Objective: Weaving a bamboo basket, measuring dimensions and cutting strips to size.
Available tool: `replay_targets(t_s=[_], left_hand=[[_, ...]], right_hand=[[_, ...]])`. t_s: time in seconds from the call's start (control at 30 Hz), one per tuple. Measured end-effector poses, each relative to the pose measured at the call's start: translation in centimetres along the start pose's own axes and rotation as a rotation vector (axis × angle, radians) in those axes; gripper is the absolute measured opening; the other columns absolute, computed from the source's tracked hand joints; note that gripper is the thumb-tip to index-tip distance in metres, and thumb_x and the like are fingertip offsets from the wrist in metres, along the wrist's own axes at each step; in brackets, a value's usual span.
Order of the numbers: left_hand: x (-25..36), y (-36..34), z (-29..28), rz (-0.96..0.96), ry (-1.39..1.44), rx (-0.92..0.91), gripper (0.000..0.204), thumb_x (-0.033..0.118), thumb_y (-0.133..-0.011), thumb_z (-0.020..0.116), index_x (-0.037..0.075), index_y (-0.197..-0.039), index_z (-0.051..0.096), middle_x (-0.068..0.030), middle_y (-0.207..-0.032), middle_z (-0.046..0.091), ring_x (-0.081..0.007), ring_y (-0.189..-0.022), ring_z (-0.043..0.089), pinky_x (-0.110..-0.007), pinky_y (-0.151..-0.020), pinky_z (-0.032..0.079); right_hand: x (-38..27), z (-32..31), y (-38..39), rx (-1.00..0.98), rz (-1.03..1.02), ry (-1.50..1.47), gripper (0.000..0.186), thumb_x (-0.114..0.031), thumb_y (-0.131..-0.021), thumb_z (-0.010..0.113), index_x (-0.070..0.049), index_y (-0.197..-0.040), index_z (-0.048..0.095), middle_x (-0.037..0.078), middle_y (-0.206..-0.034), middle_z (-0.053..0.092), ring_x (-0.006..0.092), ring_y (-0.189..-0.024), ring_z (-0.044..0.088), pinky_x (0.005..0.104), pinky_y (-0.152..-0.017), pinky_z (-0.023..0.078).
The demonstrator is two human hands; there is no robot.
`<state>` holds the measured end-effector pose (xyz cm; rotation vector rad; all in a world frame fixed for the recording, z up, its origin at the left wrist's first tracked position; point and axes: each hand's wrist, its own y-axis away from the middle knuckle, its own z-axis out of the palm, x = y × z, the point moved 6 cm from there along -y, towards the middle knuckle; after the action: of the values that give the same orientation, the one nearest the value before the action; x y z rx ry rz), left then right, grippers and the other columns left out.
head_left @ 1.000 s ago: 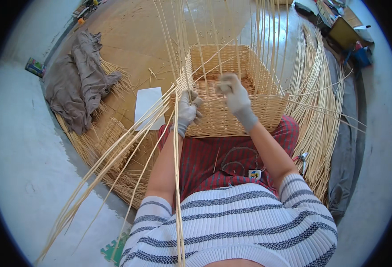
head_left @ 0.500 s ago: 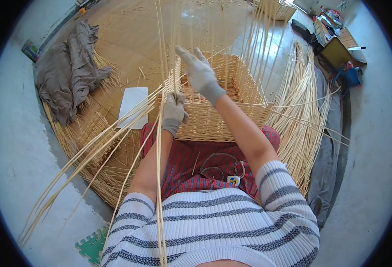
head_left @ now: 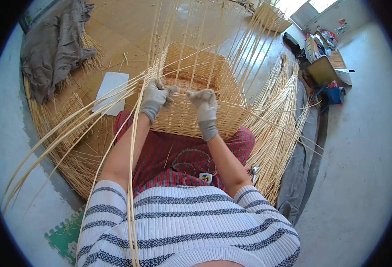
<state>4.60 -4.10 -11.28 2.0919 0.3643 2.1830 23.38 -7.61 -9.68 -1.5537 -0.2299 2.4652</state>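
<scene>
A rectangular wicker basket (head_left: pixel 185 119) rests across my lap, tilted slightly, with tall upright stakes rising from its walls. Both my hands wear pale work gloves with grey cuffs. At the basket's near left corner, my left hand (head_left: pixel 155 99) is curled against the rim among the wicker strands there; its exact grip is partly hidden. My right hand (head_left: pixel 206 107) has its fingers bent in a pinch at the near rim, apparently on a thin wicker strand. Long loose wicker strands (head_left: pixel 67 131) fan out from the left corner toward the lower left, and some hang down past my left arm.
A big bundle of wicker rods (head_left: pixel 271 147) lies to the right on grey cloth. At left are a crumpled grey cloth (head_left: pixel 55 53) over more rods, a white sheet (head_left: pixel 110 91) and a woven piece (head_left: pixel 67 120). Another basket (head_left: pixel 269 18) stands far off.
My right hand has come down from above the basket to the near rim and its fingers have closed. The whole view has shifted, placing the basket farther left.
</scene>
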Motion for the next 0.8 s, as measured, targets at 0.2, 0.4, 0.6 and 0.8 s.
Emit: replay_targets(t_s=[0.2, 0.4, 0.6, 0.8], left_hand=[[0.6, 1.4, 0.6, -0.035, 0.033, 0.146, 0.027, 0.004, -0.088, 0.071, 0.007, -0.098, 0.047, -0.0075, -0.078, 0.059, -0.0201, -0.055, 0.067, -0.033, -0.039, 0.054], [3.2, 0.8, 4.7, 0.559, -0.515, 0.020, 0.030, 0.018, -0.097, 0.060, 0.003, -0.122, 0.053, -0.0105, -0.092, 0.066, -0.0183, -0.083, 0.070, -0.030, -0.062, 0.055], [0.5, 1.9, 8.2, -0.116, -0.430, -0.310, 0.045, 0.042, -0.099, 0.052, -0.001, -0.106, 0.063, -0.0145, -0.083, 0.070, -0.0195, -0.063, 0.071, -0.034, -0.056, 0.058], [1.0, 1.8, 7.5, -0.195, -0.407, -0.334, 0.035, 0.034, -0.098, 0.057, 0.004, -0.114, 0.062, -0.0111, -0.091, 0.069, -0.0202, -0.066, 0.070, -0.034, -0.061, 0.058]], right_hand=[[0.2, -5.4, 1.7, 0.178, 0.087, 0.018, 0.015, -0.015, -0.101, 0.051, -0.004, -0.105, 0.060, 0.011, -0.097, 0.068, 0.0213, -0.085, 0.067, 0.0336, -0.079, 0.055], [-4.5, -10.2, 2.2, 0.551, 0.170, 0.082, 0.006, -0.011, -0.099, 0.057, -0.007, -0.104, 0.057, 0.009, -0.099, 0.070, 0.0126, -0.084, 0.065, 0.0254, -0.067, 0.053], [-9.8, 2.5, -9.2, -0.064, -0.721, 1.359, 0.078, 0.005, -0.087, 0.053, -0.022, -0.155, 0.024, 0.016, -0.129, 0.059, 0.0216, -0.101, 0.066, 0.0321, -0.085, 0.053], [-9.8, -7.5, -2.7, 0.047, -0.406, 0.266, 0.028, -0.005, -0.098, 0.052, -0.005, -0.127, 0.051, 0.007, -0.095, 0.069, 0.0167, -0.087, 0.068, 0.0309, -0.076, 0.053]])
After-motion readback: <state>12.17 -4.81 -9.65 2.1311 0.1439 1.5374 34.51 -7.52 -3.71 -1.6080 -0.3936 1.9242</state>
